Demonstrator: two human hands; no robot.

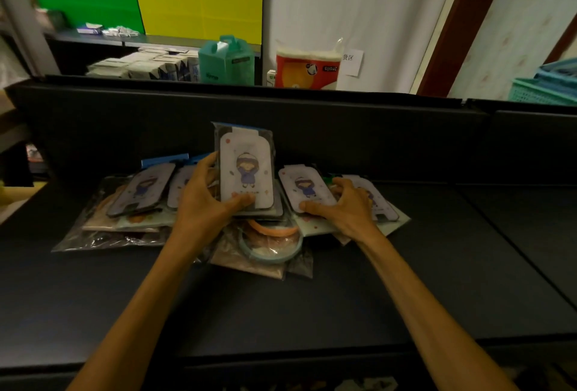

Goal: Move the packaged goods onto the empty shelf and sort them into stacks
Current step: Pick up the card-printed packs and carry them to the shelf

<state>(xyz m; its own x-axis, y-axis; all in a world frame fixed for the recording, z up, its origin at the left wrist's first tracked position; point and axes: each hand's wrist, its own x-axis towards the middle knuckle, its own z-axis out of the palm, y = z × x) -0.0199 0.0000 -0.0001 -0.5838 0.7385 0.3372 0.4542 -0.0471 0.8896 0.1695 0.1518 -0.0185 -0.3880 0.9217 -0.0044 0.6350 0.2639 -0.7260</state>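
Observation:
A loose pile of packaged goods lies on the dark shelf (406, 281). My left hand (206, 200) grips a small stack of phone cases (246, 169) printed with a cartoon figure, tilted up on its lower end. My right hand (346, 206) pinches another phone case (299, 186) lying flat to the right, thumb on its lower edge. More cases (142, 189) lie to the left on clear bags. Bags with coloured rings (270, 245) sit in front, under the cases.
A raised black back panel (374, 134) runs behind the pile. Beyond it stand a teal box (226, 60), a red pack of paper rolls (307, 67) and boxed goods (140, 66) on another shelf. Teal baskets (549, 84) are at the far right.

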